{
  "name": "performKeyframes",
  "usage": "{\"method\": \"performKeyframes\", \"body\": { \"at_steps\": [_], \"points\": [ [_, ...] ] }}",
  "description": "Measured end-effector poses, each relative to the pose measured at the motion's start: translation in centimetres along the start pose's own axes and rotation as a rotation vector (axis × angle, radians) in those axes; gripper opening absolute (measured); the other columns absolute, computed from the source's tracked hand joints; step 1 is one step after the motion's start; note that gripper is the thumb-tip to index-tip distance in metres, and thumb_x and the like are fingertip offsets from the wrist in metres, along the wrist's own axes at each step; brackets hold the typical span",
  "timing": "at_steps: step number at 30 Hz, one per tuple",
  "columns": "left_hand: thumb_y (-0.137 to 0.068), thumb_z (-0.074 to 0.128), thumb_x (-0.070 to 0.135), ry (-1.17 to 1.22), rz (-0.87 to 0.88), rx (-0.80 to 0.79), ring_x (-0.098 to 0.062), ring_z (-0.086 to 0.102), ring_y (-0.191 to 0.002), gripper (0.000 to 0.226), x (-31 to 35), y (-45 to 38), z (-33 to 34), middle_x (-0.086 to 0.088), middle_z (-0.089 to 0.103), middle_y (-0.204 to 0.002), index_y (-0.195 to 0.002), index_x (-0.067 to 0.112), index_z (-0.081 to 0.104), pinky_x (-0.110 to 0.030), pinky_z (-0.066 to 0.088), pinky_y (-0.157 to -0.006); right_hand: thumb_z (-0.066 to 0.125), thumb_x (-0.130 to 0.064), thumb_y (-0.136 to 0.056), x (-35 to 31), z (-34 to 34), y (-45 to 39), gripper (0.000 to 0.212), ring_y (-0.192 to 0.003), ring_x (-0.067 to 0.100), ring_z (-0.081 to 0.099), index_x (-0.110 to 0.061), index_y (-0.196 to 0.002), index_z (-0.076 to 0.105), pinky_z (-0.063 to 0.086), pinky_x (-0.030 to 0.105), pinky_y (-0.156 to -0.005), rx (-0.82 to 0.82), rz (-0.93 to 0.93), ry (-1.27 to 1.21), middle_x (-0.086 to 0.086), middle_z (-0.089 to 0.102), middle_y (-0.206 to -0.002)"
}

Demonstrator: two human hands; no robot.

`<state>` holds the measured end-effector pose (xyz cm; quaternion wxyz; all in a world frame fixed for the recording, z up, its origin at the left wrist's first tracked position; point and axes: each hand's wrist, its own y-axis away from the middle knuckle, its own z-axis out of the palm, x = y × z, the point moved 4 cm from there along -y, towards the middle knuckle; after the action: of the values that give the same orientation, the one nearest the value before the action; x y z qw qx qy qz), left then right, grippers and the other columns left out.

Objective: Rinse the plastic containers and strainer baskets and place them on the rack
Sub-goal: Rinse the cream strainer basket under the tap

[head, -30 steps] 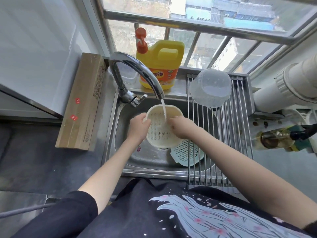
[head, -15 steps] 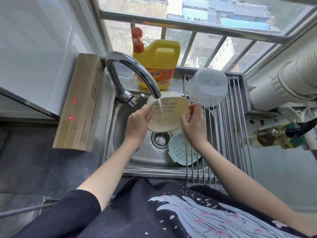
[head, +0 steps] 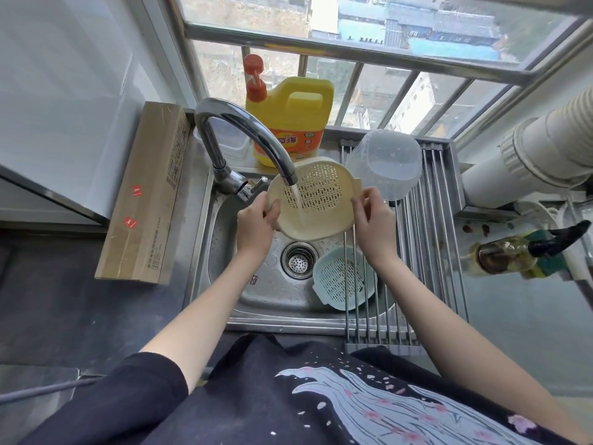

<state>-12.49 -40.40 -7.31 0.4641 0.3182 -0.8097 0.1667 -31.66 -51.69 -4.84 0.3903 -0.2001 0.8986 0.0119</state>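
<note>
A cream strainer basket point(head: 316, 200) is tilted toward me under the running tap point(head: 253, 139), water streaming onto its inside. My left hand point(head: 256, 224) grips its left rim and my right hand point(head: 372, 220) grips its right handle. A pale blue strainer basket point(head: 341, 277) lies in the sink point(head: 272, 293), partly under the rack. A clear plastic container point(head: 386, 163) rests upside down at the far end of the metal roll-up rack point(head: 426, 252).
A yellow detergent jug point(head: 292, 120) with an orange pump stands on the window ledge behind the tap. A long cardboard box point(head: 147, 194) lies left of the sink. An oil bottle point(head: 500, 255) and white duct point(head: 545, 155) sit to the right.
The cream basket has been lifted from low in the sink and tipped up toward the spout. Both hands have shifted to its opposite rims.
</note>
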Motion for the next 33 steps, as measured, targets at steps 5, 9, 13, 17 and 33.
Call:
{"method": "performKeyframes", "body": {
  "at_steps": [5, 9, 13, 17, 33],
  "points": [
    [-0.094, 0.052, 0.029, 0.08, -0.199, -0.101, -0.025, 0.059, -0.063, 0.032, -1.9, -0.8, 1.5, -0.002, 0.05, -0.064, -0.069, 0.01, 0.044, -0.042, 0.053, -0.066, 0.051, -0.024, -0.098, -0.9, -0.3, 0.0, 0.019, -0.065, 0.019, 0.057, -0.007, -0.101, 0.057, 0.047, 0.035, -0.058, 0.02, -0.047, 0.006, 0.004, 0.06, -0.076],
    [-0.092, 0.056, 0.024, 0.117, -0.384, -0.273, -0.027, 0.064, -0.081, 0.015, -3.0, -1.3, 2.7, -0.008, 0.061, -0.086, -0.09, 0.009, 0.055, -0.042, 0.06, -0.069, 0.055, -0.023, -0.096, -2.0, -0.3, -0.6, 0.015, -0.062, 0.018, 0.055, -0.01, -0.101, 0.06, 0.043, 0.025, -0.056, 0.0, -0.033, -0.055, 0.007, 0.061, -0.071],
    [-0.094, 0.053, 0.018, 0.225, -0.613, -0.502, -0.02, 0.058, -0.074, 0.011, -2.8, -0.3, 3.7, -0.011, 0.059, -0.096, -0.1, 0.01, 0.055, -0.024, 0.057, -0.055, 0.06, -0.023, -0.093, -2.5, -0.3, -1.0, 0.019, -0.057, 0.005, 0.046, -0.012, -0.106, 0.066, 0.037, 0.011, -0.052, -0.023, 0.106, -0.162, 0.003, 0.058, -0.067],
    [-0.09, 0.052, 0.015, 0.079, -0.663, -0.54, -0.01, 0.047, -0.041, 0.012, -2.8, 0.1, 3.4, -0.006, 0.056, -0.061, -0.094, 0.008, 0.06, -0.016, 0.037, -0.035, 0.064, -0.031, -0.089, -1.0, -0.1, -1.9, 0.028, -0.067, 0.01, 0.057, -0.009, -0.105, 0.071, 0.048, 0.019, -0.055, -0.148, 0.374, -0.223, 0.001, 0.068, -0.081],
    [-0.075, 0.049, 0.01, -0.359, -0.292, -0.451, -0.024, 0.051, -0.045, 0.021, 3.7, -2.3, -1.8, -0.006, 0.049, -0.054, -0.056, 0.013, 0.043, -0.019, 0.039, -0.044, 0.05, -0.018, -0.098, 2.7, 6.6, 6.1, 0.023, -0.046, 0.012, 0.045, -0.007, -0.119, 0.052, 0.048, 0.021, -0.045, -0.635, 0.876, -0.424, 0.007, 0.051, -0.065]
  ]
}}
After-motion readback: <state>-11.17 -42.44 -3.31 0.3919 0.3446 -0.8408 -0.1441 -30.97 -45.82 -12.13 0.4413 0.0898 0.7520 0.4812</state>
